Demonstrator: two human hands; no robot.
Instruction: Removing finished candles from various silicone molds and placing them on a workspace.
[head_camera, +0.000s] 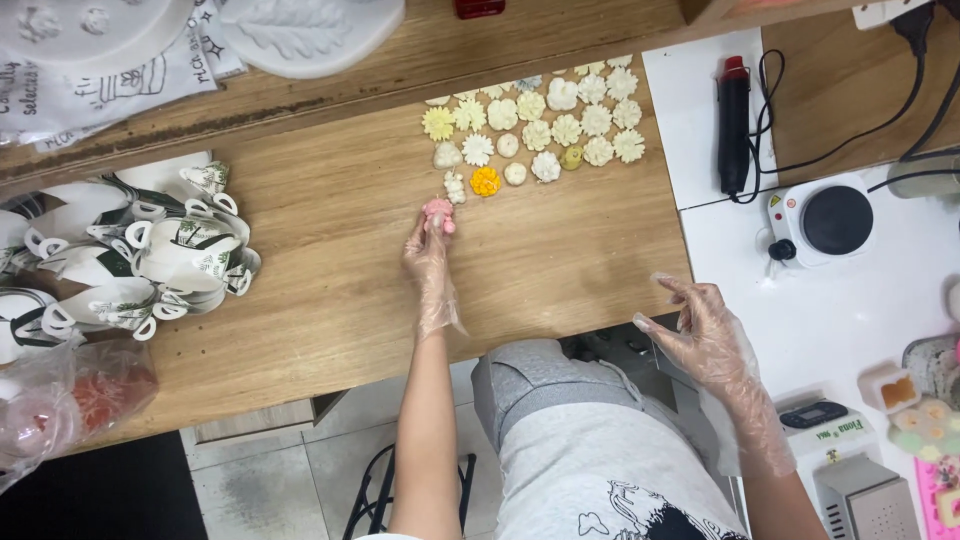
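head | left hand (428, 255) grip clamped on pink flower (439, 212) | right hand (700, 330) fingers apart

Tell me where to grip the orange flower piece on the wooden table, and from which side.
Take the orange flower piece by its rim, fingertips on the near and far edges, coming from above and the near side. It lies flat and is small and round, so only the edge offers a grip. Pale flower pieces crowd its far and lateral sides; the near side is bare wood. The left hand holds a pink piece.
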